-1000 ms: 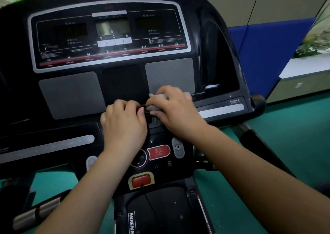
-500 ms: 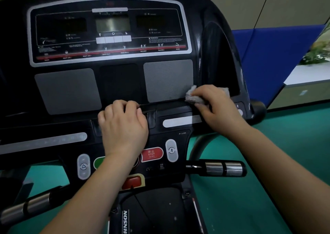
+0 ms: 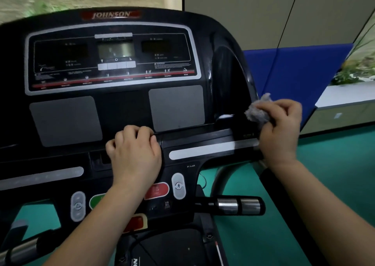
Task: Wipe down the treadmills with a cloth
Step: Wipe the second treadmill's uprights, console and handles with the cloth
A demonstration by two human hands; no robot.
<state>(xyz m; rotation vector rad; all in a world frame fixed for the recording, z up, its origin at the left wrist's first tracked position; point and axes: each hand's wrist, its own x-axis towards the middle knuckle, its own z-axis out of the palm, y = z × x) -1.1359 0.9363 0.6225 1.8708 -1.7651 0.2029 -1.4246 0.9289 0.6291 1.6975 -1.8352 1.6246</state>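
Note:
A black treadmill console (image 3: 121, 107) fills the view, with a display panel on top and buttons below. My right hand (image 3: 281, 127) is closed around a crumpled grey cloth (image 3: 257, 111) and presses it against the console's right edge, beside the curved side pocket. My left hand (image 3: 135, 154) rests knuckles-up on the ledge at the console's middle, fingers curled over the lip, with nothing seen in it.
A handlebar with metal grip sensors (image 3: 237, 205) sticks out to the right under the console. A red stop button (image 3: 157, 190) sits just below my left wrist. Green floor (image 3: 334, 174), a blue wall pad (image 3: 294, 79) and a white ledge (image 3: 345, 95) lie to the right.
My right hand has slid the cloth rightward along the ledge, from beside my left hand out to the console's right edge. The left hand has stayed on the ledge. The view tilted down.

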